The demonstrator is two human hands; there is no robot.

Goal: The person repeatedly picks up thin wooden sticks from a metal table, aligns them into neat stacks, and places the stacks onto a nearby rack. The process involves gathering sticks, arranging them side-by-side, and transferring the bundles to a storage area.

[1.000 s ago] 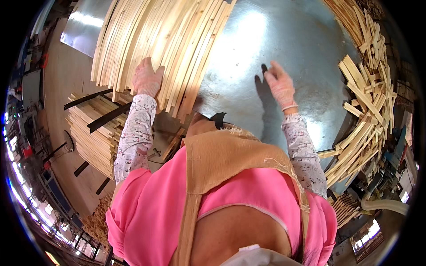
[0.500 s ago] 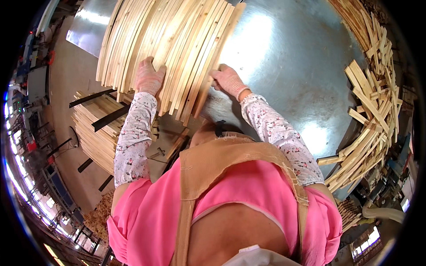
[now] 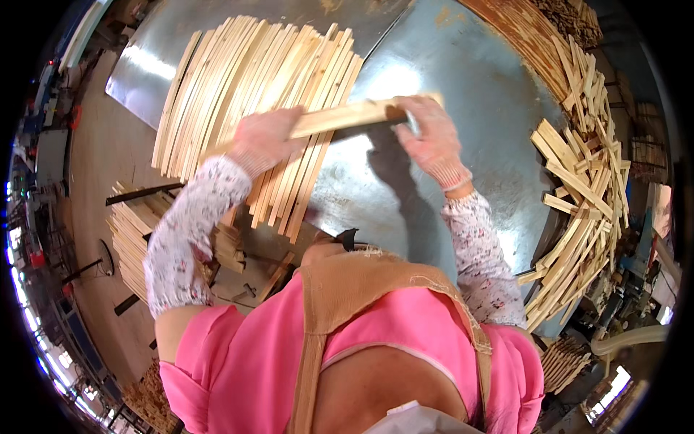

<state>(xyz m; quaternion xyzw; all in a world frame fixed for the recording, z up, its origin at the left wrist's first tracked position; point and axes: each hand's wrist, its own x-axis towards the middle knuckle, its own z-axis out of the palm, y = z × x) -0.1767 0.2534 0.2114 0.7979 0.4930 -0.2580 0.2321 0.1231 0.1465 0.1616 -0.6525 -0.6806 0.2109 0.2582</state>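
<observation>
A pale wooden strip (image 3: 347, 116) is held crosswise above the metal tabletop, its surface slightly blurred. My left hand (image 3: 267, 139), in a pinkish knit glove, grips it towards its left part, over the row of strips. Near the strip's right end, my gloved right hand (image 3: 432, 136) has fingers over the top and thumb below. Under and beyond my left hand, many wooden strips (image 3: 238, 79) lie side by side in a slanting row, their near ends reaching past the table's edge.
The shiny metal tabletop (image 3: 477, 94) spreads to the right. A jumbled heap of short wood pieces (image 3: 578, 210) curves along its right side. More strips (image 3: 134, 239) are stacked on dark bars below at left. A brown wooden surface (image 3: 524, 40) lies at the far right.
Both hands have come off the row's near end, lifting one strip and turning it crosswise. My right hand moved right. The row now shows farther down in view.
</observation>
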